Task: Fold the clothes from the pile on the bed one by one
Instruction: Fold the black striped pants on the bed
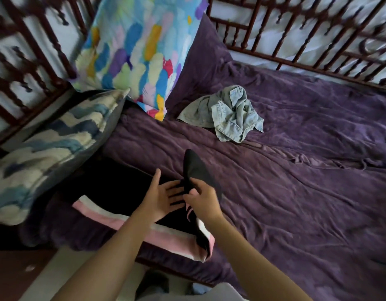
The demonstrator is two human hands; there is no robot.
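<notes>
Black cloth is what both hands are on: a black garment [109, 183] with a pink and white band [127, 222] along its near edge, spread on the purple bedcover [296, 192]. Its long axis runs from under the right hand [204, 203] out to the left, passing beneath the left hand [161, 197].

The left hand lies flat on the fabric, fingers straight and spread, pinning it. Touching its fingertips, the right hand pinches a raised flap [194, 168] of the same garment, thumb and fingers closed on the fold, and the flap's tip stands up beyond both hands.

The cloth is so dark that its outline is hard to read, so which part the flap is remains uncertain. I judge the coming move to be carrying that flap leftward across the left hand's line, along the garment's length. The right hand is the one placed for it.

A crumpled denim garment [229, 114] waits well beyond the hands, ahead and slightly right, untouched.
</notes>
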